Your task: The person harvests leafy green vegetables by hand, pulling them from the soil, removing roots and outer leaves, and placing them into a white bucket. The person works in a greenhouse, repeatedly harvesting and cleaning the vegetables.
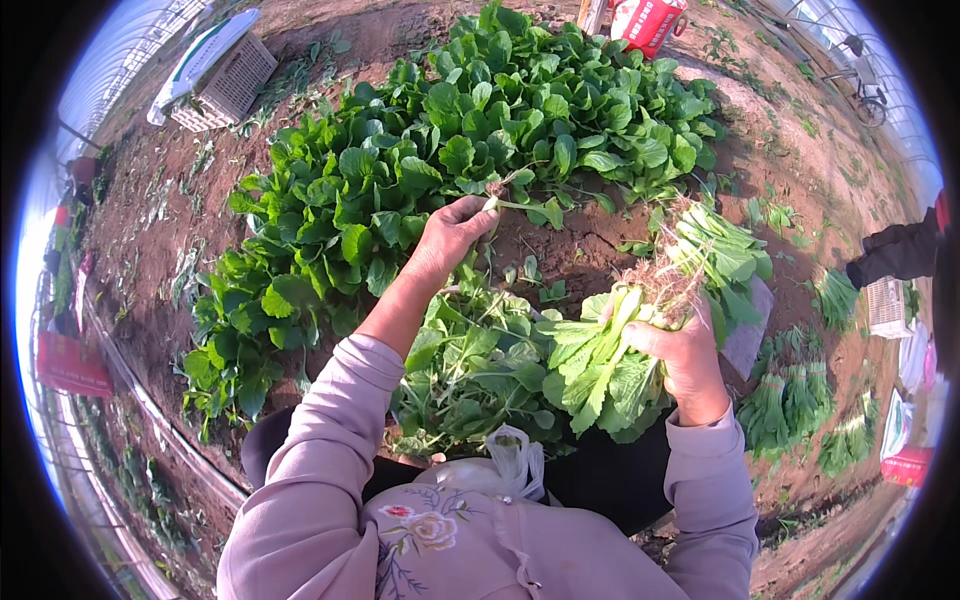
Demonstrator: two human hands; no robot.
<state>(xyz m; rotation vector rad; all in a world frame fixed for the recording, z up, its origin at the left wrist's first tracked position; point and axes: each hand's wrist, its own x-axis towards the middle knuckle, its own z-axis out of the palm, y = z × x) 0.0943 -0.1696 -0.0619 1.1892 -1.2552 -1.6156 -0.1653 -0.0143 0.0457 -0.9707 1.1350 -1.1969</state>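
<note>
Between the thumb and fingers of my left hand [457, 229] is a single leafy green plant [529, 208], its pale stem base and roots showing. My right hand [679, 352] grips a bunch of leafy greens [611, 360], roots upward and leaves hanging down. Directly behind that bunch lies another bundle of greens [727, 247], roots toward me, on a grey slab-like surface [750, 322]. Below and between my hands spreads a heap of loose leaves [480, 352]. A dense patch of growing greens [450, 135] stands beyond my left hand.
A plastic crate [232, 79] with a white sack on top stands far left. Several tied bundles [795, 401] lie on the soil at right, near another crate [889, 307] and a person's dark-clad limb [896, 247]. A red bag [645, 26] sits behind the patch. A white plastic bag [517, 461] rests at my lap.
</note>
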